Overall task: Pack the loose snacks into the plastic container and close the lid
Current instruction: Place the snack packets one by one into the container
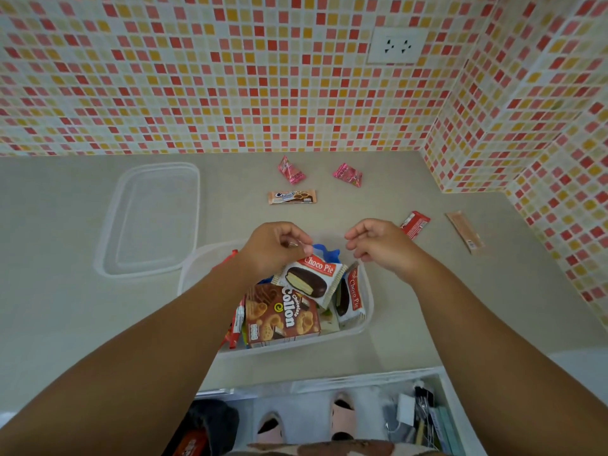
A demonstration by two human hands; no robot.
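Head view: left hand (274, 246) pinching Choco Pie (311, 280) over container (363, 324) rim.

The clear rectangular plastic container (363, 327) sits open, crammed with a brown Collon box (283, 315) and two white Choco Pie packets (311, 281). Its clear plastic lid (151, 222) lies flat just left (overlapping the rim). Loose wrapped snacks (292, 196) lie scattered behind.

Single head-worn wide-angle view, looking steeply down and forward from close above the beige countertop (378, 350), both bare forearms entering from the bottom edge, mosaic-tiled wall (230, 77) facing at top, fisheye bending at the edges
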